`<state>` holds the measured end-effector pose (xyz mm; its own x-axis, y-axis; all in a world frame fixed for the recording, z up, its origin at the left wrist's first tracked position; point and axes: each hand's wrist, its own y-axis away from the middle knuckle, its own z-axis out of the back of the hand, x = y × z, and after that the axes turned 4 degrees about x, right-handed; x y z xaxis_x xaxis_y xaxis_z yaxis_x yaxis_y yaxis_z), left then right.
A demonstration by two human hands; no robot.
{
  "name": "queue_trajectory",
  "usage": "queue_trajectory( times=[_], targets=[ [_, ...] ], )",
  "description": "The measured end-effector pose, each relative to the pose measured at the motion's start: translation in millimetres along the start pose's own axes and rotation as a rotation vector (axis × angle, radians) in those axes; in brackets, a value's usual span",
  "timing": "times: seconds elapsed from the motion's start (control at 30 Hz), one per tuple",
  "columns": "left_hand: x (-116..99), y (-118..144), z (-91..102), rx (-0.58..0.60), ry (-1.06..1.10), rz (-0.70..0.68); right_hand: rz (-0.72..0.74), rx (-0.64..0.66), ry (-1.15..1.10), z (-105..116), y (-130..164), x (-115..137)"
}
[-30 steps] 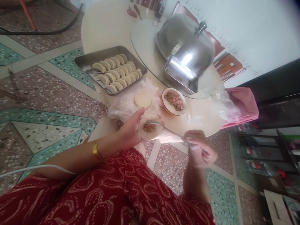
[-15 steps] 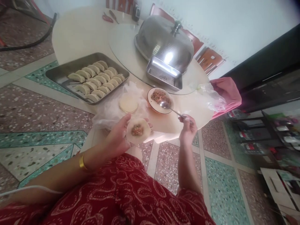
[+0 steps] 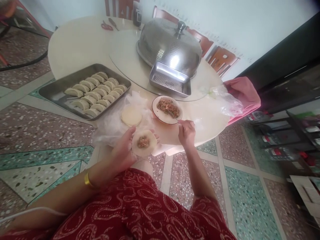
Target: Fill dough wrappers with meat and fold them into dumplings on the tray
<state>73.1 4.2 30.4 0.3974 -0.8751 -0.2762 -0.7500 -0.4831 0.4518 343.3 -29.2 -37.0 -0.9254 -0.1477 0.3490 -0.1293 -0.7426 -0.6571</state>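
My left hand (image 3: 125, 146) holds a round dumpling wrapper (image 3: 151, 141) by its edges, lying flat over the palm and fingers. A small mound of minced filling (image 3: 143, 142) sits at the wrapper's middle. At the near right rim of the plate (image 3: 162, 117), my right hand (image 3: 187, 132) is closed around a spoon (image 3: 178, 120). Only a little of the spoon shows; its bowl is hidden at the filling. More minced filling (image 3: 167, 105) lies heaped on that plate. Behind my left hand, a stack of plain wrappers (image 3: 131, 115) rests on a plastic bag (image 3: 110, 123).
To the left, a metal tray (image 3: 53, 95) holds rows of folded dumplings (image 3: 93, 95). A large metal dome lid (image 3: 160, 40) and a small metal pan (image 3: 170, 83) stand mid-table. Scissors (image 3: 107, 26) lie at the far edge; a pink cloth (image 3: 246, 96) hangs at right.
My right hand has moved left, closer to the plate, and the spoon's bowl has gone from sight by the filling. My left hand still holds the filled wrapper. The view has shifted slightly.
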Motion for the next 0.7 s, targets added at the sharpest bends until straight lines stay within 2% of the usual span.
queue_trajectory(
  times=[0.2, 0.3, 0.4, 0.5, 0.63, 0.7],
  targets=[
    [-1.7, -9.3, -0.8, 0.001, 0.001, -0.004, 0.048, 0.058, 0.065, -1.0, -1.9, 1.1],
    [-3.2, -13.2, -3.7, -0.038, 0.005, -0.006, 0.032, 0.078, 0.013, 3.7, -2.9, 9.0],
    [-3.3, -15.6, -6.5, -0.088, -0.001, 0.002, -0.143, 0.094, -0.201, 6.5, -2.9, 18.3],
    [-1.4, -18.3, -3.6, -0.078, -0.018, -0.006, -0.345, 0.057, -0.349, 2.9, -2.8, 21.4],
    [-1.8, -31.7, 7.1, -0.036, -0.014, -0.013, -0.498, -0.037, -0.46, -5.5, -4.1, 14.3],
    [-4.9, -44.6, 10.0, -0.054, 0.006, 0.009, -0.558, -0.092, -0.531, -6.3, -4.8, 10.4]
  ],
)
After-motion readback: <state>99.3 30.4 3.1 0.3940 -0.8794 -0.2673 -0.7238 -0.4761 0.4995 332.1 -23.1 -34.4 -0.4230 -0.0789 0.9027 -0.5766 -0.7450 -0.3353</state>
